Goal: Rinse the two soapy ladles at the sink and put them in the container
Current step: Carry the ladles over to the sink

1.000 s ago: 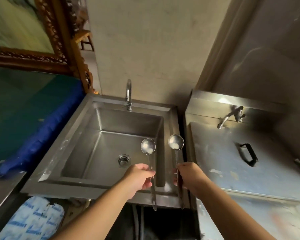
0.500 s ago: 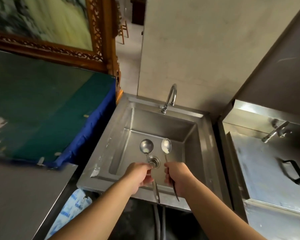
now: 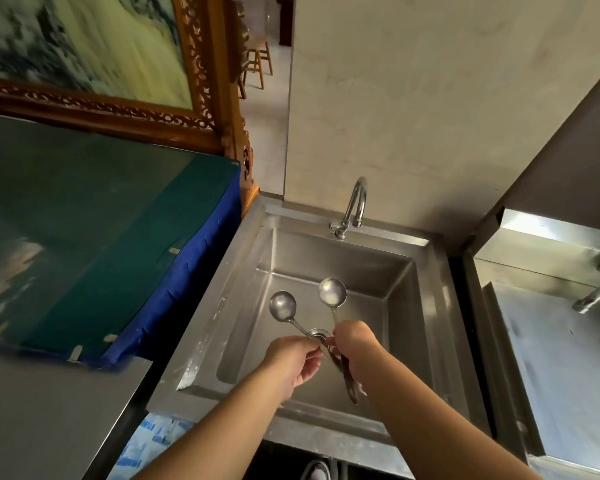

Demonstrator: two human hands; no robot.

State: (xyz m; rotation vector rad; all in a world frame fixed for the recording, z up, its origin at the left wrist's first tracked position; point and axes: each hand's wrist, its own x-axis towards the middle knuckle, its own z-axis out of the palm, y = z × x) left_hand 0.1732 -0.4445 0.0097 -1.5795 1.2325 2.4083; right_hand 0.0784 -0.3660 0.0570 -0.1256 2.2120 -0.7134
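Observation:
Two small steel ladles hang over the steel sink (image 3: 430, 306). My left hand (image 3: 291, 362) grips the handle of the left ladle (image 3: 283, 305), its bowl facing up with a whitish film. My right hand (image 3: 355, 344) grips the right ladle (image 3: 332, 291), whose bowl also shows white soap. The two handles cross between my hands, just above the drain (image 3: 318, 333). The tap (image 3: 354, 206) at the sink's back rim shows no running water. No container is in view.
A green-topped table with blue cloth (image 3: 118, 237) stands left of the sink, a steel counter (image 3: 49, 410) in front of it. A second steel basin with its own tap (image 3: 596, 296) lies to the right. A carved wooden frame (image 3: 201, 81) stands behind.
Both ladles moved left from the sink's right rim to over the drain. My hands came closer together and the handles now cross. The view shifted left.

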